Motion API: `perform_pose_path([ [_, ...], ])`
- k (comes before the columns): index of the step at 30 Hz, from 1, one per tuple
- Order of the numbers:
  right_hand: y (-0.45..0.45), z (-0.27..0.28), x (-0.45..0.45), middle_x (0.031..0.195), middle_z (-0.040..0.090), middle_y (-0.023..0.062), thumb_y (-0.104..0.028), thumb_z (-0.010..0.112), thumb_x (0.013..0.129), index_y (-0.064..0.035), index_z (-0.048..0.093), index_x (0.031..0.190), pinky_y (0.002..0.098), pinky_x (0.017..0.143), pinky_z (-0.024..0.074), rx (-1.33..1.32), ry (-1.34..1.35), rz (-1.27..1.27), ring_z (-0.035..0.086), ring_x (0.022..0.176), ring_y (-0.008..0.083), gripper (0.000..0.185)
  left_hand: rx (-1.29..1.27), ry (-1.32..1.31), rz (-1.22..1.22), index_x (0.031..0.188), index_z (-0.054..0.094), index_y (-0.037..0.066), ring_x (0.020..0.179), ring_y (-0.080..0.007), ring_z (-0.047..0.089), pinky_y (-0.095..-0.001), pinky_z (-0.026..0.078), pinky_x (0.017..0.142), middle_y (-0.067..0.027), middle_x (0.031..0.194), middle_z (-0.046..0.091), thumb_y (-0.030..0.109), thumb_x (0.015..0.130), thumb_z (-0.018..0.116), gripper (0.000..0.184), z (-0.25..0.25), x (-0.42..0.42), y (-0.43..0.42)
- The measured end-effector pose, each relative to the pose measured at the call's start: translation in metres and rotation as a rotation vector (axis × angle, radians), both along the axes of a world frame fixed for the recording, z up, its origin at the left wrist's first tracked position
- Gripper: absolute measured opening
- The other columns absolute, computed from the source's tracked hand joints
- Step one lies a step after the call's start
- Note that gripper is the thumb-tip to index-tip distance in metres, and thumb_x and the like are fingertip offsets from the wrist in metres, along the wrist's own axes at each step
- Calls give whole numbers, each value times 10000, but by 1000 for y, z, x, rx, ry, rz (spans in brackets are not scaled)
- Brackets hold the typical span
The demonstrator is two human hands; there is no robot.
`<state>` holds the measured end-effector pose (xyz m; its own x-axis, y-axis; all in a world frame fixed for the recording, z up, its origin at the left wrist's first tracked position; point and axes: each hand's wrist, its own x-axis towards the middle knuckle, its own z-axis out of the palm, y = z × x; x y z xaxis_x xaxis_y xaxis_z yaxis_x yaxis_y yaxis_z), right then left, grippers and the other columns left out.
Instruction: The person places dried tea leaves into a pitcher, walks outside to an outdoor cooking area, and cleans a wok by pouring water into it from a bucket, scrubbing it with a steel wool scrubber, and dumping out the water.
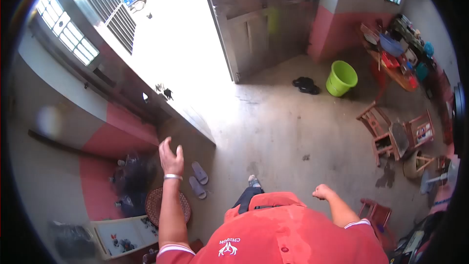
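Near door (194,127): left hand (171,158), fingers spread, thumb apart, nothing seen in it.
Slippers (199,172): below, thumb side of left hand, apart.
Right hand (322,192): curled narrow, nothing seen in it.
Chair (377,212): outward of right hand, apart.

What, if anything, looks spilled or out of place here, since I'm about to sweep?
A dark, irregular patch marks the floor near the wooden chairs. It looks odd against the paler surface, but I can't tell whether it's wet or an old stain.
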<state>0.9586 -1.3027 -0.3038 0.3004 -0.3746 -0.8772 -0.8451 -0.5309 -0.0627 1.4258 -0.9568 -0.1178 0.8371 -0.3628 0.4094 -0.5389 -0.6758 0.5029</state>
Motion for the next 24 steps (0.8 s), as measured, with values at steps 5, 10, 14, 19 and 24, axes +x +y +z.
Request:
perform_pose_path([
  [5, -60, -4, 84, 582, 608, 80, -264, 570, 712, -49, 582, 621, 316, 542, 490, 13, -116, -138, 588, 522, 172, 233, 158, -324, -92, 1169, 442, 29, 1103, -332, 431, -415, 333, 951, -178, 1140, 467, 164, 729, 632, 498, 99, 106, -122],
  [10, -168, -40, 196, 691, 643, 92, -316, 535, 702, -80, 662, 753, 355, 673, 499, 136, -17, 60, 622, 666, 229, 272, 355, -593, 128, 1212, 420, 25, 1210, -319, 363, -430, 244, 1039, -180, 1232, 431, 200, 720, 620, 558, 154, 206, -174],
  [14, -271, -35, 330, 837, 657, 120, -341, 516, 708, -69, 675, 762, 373, 761, 485, 83, 14, 287, 621, 819, 273, 320, 613, -719, 455, 1276, 382, 55, 1274, -297, 305, -417, 202, 1076, -144, 1313, 390, 210, 724, 618, 619, 178, 261, -185],
  [19, -397, -38, 477, 917, 635, 161, -321, 515, 697, -68, 661, 850, 405, 786, 477, -26, -192, 400, 605, 880, 317, 330, 852, -543, 712, 1286, 347, 41, 1297, -299, 255, -422, 203, 1074, -145, 1362, 317, 195, 717, 628, 653, 194, 284, -199],
  [24, -456, 16, 608, 961, 629, 157, -298, 534, 704, -73, 654, 825, 406, 793, 471, -84, -282, 421, 593, 911, 314, 283, 877, -536, 983, 1308, 304, 23, 1258, -347, 291, -412, 256, 1048, -166, 1359, 287, 133, 709, 646, 698, 200, 296, -232],
])
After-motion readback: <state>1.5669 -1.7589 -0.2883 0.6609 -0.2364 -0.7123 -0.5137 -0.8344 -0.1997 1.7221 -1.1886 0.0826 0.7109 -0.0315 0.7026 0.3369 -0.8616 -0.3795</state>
